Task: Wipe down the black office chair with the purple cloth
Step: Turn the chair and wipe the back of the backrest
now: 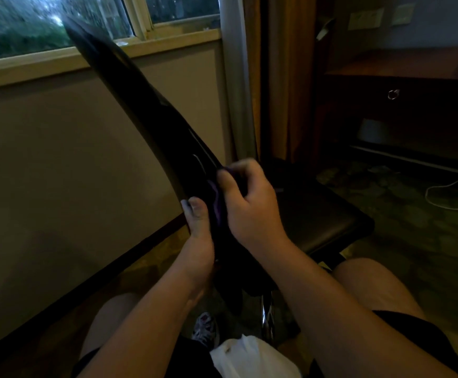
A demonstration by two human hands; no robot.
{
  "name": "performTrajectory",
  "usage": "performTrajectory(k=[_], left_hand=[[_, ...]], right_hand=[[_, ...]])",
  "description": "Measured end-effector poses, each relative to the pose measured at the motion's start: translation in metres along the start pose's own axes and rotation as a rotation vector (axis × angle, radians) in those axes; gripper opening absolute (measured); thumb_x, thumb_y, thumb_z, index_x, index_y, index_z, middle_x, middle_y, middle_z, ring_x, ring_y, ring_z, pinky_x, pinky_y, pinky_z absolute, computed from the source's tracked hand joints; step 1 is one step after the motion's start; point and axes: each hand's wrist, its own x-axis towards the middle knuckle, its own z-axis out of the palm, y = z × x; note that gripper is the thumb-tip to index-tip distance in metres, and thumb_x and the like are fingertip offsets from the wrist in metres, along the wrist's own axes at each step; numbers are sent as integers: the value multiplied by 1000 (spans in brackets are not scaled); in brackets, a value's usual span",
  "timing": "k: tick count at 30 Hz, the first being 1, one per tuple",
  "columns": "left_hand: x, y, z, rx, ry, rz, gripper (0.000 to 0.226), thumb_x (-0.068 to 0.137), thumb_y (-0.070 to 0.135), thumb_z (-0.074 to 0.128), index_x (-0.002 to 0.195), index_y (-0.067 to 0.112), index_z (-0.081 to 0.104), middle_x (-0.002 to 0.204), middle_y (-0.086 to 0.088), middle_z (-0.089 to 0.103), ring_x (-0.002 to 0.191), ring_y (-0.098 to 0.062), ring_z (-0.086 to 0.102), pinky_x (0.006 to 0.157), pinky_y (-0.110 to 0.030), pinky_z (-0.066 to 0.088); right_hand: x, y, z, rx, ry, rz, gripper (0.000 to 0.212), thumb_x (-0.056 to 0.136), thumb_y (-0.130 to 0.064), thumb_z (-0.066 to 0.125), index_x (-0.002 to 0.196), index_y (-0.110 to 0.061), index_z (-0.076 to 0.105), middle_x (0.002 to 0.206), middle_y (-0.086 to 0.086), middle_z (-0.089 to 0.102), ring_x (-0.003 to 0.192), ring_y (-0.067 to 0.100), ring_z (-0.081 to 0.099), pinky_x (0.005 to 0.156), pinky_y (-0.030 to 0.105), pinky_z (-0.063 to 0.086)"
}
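The black office chair (151,115) fills the middle of the head view, its curved backrest rising toward the window and its seat (323,214) reaching right. My left hand (199,233) grips the lower edge of the backrest from the left, thumb on top. My right hand (249,203) presses the purple cloth (218,205) against the backrest's inner face; only a dark purple fold shows between the two hands, the remainder hidden under my fingers.
A beige wall and a window sill (58,64) stand close on the left. A dark wooden desk (402,77) with a ring drawer pull is at the right, a white cable (446,192) on the patterned carpet below. A white bag (249,356) lies between my knees.
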Motion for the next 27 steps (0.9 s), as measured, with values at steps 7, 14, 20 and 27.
performTrajectory(k=[7,14,20,27], left_hand=[[-6,2,-4,88,31,-44,125,43,107,31,153,49,22,159,3,35,147,-28,32,112,-65,28],[-21,15,7,117,-10,-21,150,17,106,40,148,32,39,133,14,50,122,-9,47,98,-39,41],[-20,14,7,124,6,-42,147,18,107,38,147,36,40,143,8,52,134,-19,47,101,-44,42],[-1,3,4,25,79,-25,128,38,107,33,151,57,-2,167,5,10,151,-34,15,111,-68,17]], right_hand=[[37,-34,26,-15,11,-251,12,101,-23,60,102,-11,61,96,5,63,89,16,65,77,38,57],[-16,39,7,-168,54,-199,10,100,-28,61,104,-19,58,99,0,61,92,15,64,79,44,54],[-8,8,17,-58,97,-101,4,101,-24,59,105,-24,57,96,-5,64,88,7,67,74,28,56],[65,-90,40,21,-40,-258,7,102,-22,58,101,-15,59,88,3,66,78,16,66,70,39,57]])
